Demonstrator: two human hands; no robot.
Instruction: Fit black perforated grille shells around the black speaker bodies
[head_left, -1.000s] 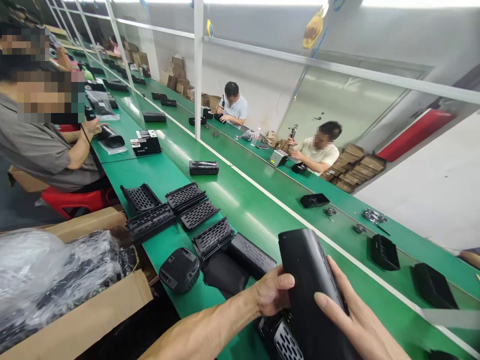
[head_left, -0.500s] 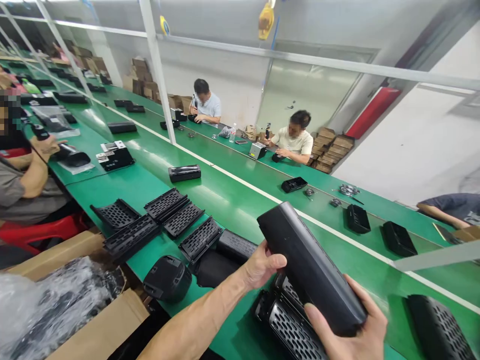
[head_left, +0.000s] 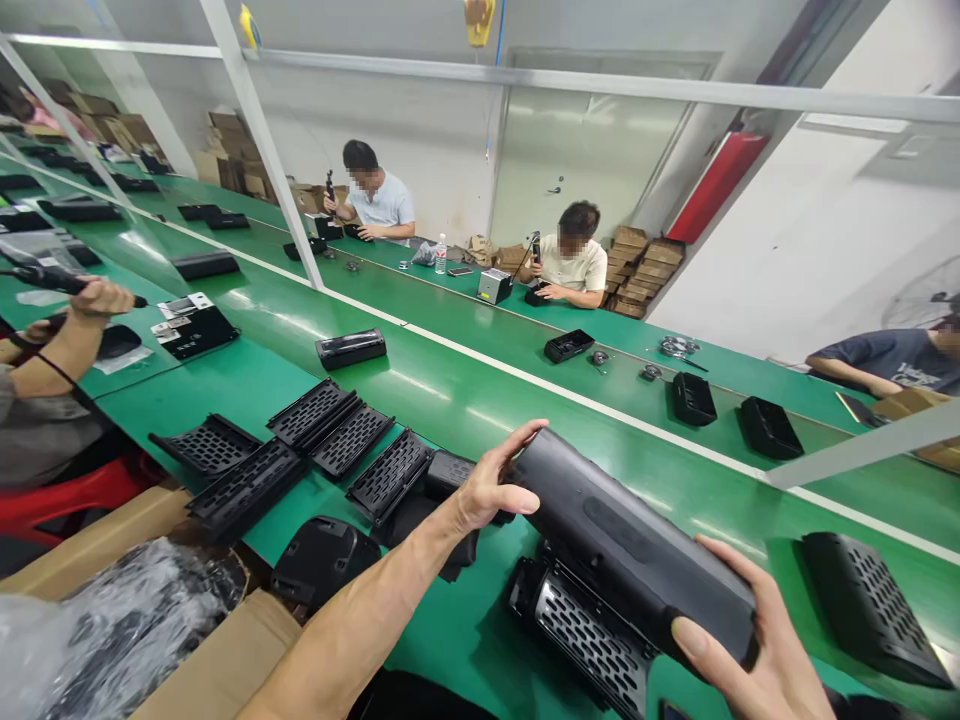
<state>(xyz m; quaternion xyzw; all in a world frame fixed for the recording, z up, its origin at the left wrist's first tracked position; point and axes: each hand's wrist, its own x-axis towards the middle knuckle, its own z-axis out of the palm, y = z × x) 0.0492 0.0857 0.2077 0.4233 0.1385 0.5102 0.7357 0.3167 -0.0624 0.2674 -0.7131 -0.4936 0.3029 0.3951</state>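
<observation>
I hold a long black speaker housing (head_left: pixel 622 540) tilted above the green bench (head_left: pixel 480 400). My left hand (head_left: pixel 491 485) grips its upper left end, thumb and fingers around the end cap. Its lower right end rests in my right hand (head_left: pixel 757 650), fingers curled over it. Directly below it lies a perforated black grille shell (head_left: pixel 581 635). Several black grille panels (head_left: pixel 330 440) lie in a row to the left, with a round black end piece (head_left: pixel 322 560) near the bench edge.
A cardboard box (head_left: pixel 202 660) with plastic-wrapped parts sits at lower left. Another grille shell (head_left: pixel 862 600) lies at right. A finished black unit (head_left: pixel 351 348) rests mid-bench. A person's arm (head_left: pixel 60 340) works at left; three seated people work along the far side.
The view has swung right. I have lowered the housing toward horizontal, and my left hand has shifted up onto its end. The person at left raised a tool.
</observation>
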